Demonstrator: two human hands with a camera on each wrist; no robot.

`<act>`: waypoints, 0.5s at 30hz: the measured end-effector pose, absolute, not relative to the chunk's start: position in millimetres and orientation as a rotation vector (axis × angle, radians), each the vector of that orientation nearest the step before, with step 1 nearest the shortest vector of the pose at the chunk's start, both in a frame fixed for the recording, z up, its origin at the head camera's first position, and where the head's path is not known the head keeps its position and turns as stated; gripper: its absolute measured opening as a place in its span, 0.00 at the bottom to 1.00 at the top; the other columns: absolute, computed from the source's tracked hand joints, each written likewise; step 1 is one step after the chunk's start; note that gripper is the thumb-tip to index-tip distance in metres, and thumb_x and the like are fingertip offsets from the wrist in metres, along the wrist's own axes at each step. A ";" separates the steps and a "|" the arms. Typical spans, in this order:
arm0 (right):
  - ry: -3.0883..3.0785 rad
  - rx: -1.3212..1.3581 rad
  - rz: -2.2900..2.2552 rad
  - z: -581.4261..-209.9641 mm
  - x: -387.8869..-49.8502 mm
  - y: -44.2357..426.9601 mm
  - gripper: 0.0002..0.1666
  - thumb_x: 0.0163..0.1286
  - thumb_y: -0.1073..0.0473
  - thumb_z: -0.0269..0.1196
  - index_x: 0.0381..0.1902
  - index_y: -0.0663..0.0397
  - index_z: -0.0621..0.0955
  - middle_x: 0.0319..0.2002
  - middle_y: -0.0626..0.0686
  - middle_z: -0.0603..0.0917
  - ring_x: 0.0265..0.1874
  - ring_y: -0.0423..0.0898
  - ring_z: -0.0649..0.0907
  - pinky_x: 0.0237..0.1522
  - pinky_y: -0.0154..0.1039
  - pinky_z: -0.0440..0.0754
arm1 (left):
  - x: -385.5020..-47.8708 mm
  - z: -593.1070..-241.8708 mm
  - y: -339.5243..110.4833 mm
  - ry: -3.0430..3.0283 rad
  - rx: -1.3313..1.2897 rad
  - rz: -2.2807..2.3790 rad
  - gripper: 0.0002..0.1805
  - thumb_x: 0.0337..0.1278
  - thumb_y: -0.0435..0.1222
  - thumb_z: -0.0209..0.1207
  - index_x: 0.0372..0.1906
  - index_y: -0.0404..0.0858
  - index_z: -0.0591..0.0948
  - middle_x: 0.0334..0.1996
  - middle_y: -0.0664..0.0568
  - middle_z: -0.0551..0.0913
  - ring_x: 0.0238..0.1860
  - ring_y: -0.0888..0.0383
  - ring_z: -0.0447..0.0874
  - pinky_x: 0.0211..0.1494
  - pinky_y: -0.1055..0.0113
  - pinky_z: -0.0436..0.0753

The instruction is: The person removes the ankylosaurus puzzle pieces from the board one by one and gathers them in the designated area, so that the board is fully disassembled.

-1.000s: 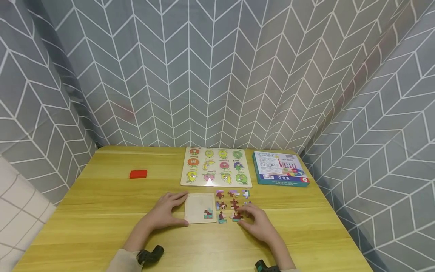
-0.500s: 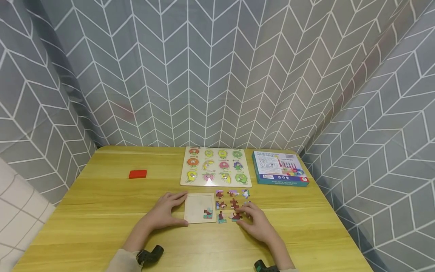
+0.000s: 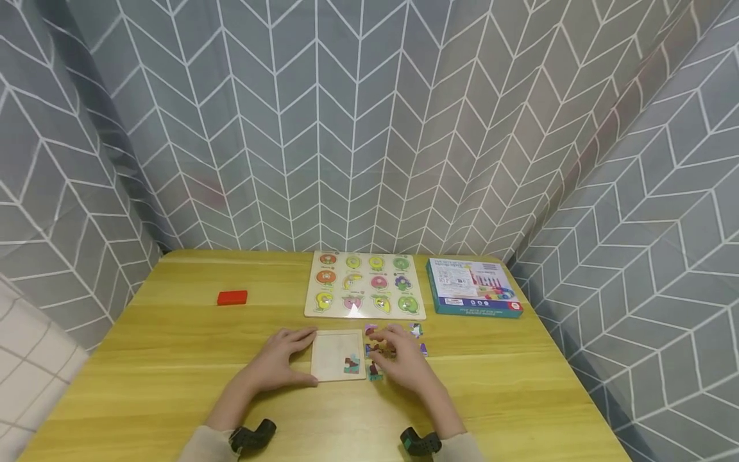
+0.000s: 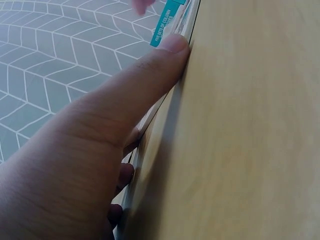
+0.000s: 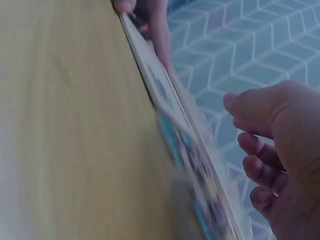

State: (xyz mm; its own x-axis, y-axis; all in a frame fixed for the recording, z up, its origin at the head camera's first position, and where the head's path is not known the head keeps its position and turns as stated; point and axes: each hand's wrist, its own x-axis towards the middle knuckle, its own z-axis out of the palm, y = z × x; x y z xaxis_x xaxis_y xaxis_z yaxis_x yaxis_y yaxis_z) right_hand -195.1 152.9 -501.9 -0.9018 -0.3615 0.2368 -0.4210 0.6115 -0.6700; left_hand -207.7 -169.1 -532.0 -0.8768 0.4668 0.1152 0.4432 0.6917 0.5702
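My left hand holds the left side of a small wooden puzzle tray, thumb at the near corner and fingers at the far one. A few joined-looking brown and teal jigsaw shapes lie in the tray's lower right corner. My right hand hovers over the loose jigsaw pieces just right of the tray and hides some of them. In the right wrist view, the fingers of the right hand are loosely bent, with nothing visible between them. The left thumb presses the tray's edge in the left wrist view.
A fruit pegboard lies behind the tray. To its right sits a teal-edged boxed toy set. A red block rests at the back left of the wooden table. Patterned curtains stand behind.
My right hand has left the lower right jigsaw piece and moved left, over the middle of the loose pieces. The left hand stays on the tray.
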 end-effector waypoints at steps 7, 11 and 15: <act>-2.888 0.802 1.052 -508.0 -203.6 122.3 0.23 0.72 0.48 0.72 0.60 0.51 0.87 0.53 0.48 0.79 0.52 0.45 0.74 0.54 0.43 0.80 | -207.7 -535.4 -167.2 2.852 0.779 0.950 0.60 0.42 0.68 0.76 0.78 0.40 0.74 0.78 0.50 0.71 0.64 0.48 0.71 0.67 0.39 0.70; -2.887 0.842 1.026 -511.5 -202.5 118.0 0.20 0.69 0.49 0.75 0.55 0.50 0.90 0.47 0.44 0.75 0.51 0.43 0.70 0.52 0.41 0.76 | -207.8 -535.6 -167.7 2.862 0.786 0.945 0.59 0.42 0.69 0.76 0.78 0.40 0.74 0.78 0.50 0.72 0.63 0.49 0.72 0.66 0.39 0.71; -2.857 0.863 0.999 -513.3 -202.0 119.7 0.16 0.67 0.49 0.76 0.50 0.48 0.91 0.45 0.44 0.74 0.49 0.43 0.70 0.52 0.42 0.75 | -208.6 -534.7 -168.9 2.884 0.796 0.929 0.59 0.42 0.68 0.76 0.77 0.40 0.74 0.78 0.50 0.72 0.62 0.51 0.72 0.65 0.42 0.72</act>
